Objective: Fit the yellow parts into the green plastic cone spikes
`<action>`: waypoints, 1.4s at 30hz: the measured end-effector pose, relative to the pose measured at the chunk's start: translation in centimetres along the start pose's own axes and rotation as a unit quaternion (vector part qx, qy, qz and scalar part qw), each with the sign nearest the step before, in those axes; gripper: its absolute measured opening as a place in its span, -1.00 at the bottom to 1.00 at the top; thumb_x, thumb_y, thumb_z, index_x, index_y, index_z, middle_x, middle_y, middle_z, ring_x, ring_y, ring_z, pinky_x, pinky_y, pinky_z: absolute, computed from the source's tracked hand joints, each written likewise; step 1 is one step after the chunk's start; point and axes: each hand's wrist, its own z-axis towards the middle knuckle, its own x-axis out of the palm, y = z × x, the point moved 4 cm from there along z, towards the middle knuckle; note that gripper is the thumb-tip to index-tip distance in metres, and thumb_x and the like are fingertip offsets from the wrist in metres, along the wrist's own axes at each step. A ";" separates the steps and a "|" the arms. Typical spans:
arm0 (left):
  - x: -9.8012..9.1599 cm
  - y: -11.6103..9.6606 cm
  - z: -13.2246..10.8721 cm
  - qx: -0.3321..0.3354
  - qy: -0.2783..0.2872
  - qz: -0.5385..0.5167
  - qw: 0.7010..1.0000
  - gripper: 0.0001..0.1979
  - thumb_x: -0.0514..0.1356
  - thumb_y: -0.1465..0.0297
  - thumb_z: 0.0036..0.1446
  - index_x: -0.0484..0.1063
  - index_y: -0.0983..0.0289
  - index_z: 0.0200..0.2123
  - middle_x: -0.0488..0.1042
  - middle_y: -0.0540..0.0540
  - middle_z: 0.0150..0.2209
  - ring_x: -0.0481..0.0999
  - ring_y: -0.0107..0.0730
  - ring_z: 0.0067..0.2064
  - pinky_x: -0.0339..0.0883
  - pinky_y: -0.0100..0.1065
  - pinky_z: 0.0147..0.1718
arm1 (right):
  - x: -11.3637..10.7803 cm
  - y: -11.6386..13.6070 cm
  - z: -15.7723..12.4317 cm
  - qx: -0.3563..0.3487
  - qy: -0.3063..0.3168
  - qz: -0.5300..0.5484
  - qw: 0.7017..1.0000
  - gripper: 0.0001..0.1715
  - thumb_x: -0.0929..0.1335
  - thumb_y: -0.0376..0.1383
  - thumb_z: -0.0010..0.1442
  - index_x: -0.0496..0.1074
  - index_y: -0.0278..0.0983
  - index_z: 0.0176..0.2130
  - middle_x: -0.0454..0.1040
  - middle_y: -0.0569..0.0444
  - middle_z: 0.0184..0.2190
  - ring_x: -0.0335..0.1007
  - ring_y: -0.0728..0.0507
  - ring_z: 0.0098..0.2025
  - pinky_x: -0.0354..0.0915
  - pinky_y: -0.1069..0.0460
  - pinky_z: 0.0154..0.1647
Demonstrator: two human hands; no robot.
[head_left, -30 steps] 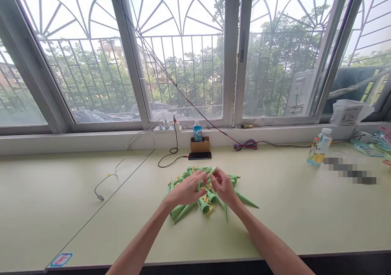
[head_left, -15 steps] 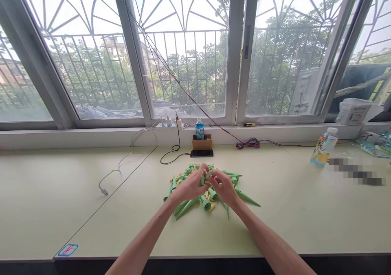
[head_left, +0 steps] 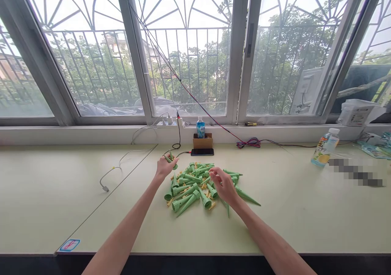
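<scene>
My left hand [head_left: 166, 167] is raised just left of the pile, closed around green plastic watering spikes [head_left: 171, 157] whose tips stick up past the fingers. How many it holds is hard to tell. Above the right side of the pile hangs my right hand [head_left: 223, 183], its fingers curled together; whatever is in them, if anything, is hidden. Between the hands lies a heap of green watering spikes [head_left: 189, 197], cone-shaped with holed, ribbed heads, pointing in many directions. Small yellow plastic pieces [head_left: 213, 205] are scattered among them.
Behind the pile a black phone [head_left: 202, 152] lies on the table before a small cardboard box [head_left: 202, 143] with a blue bottle [head_left: 200, 128]. To the right stands a drink bottle [head_left: 325, 148]. A white cable [head_left: 105, 188] lies left; a bundled cable [head_left: 249, 143] lies behind.
My left hand has moved left and up away from the pile, carrying green watering spikes. My right hand has stayed over the pile, and the two hands are now apart.
</scene>
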 end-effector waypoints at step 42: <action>3.5 3.7 -0.4 0.009 0.077 0.021 0.997 -0.74 0.21 0.18 -0.09 0.44 0.24 -0.38 0.54 0.06 -0.37 0.52 -0.23 -0.28 0.34 -0.35 -0.29 | 0.2 -0.2 -0.1 -0.004 0.035 -0.022 0.999 -0.51 0.12 -0.01 0.36 0.38 -0.26 -0.33 0.27 0.15 -0.56 0.09 -0.01 -0.57 0.08 0.09 -0.50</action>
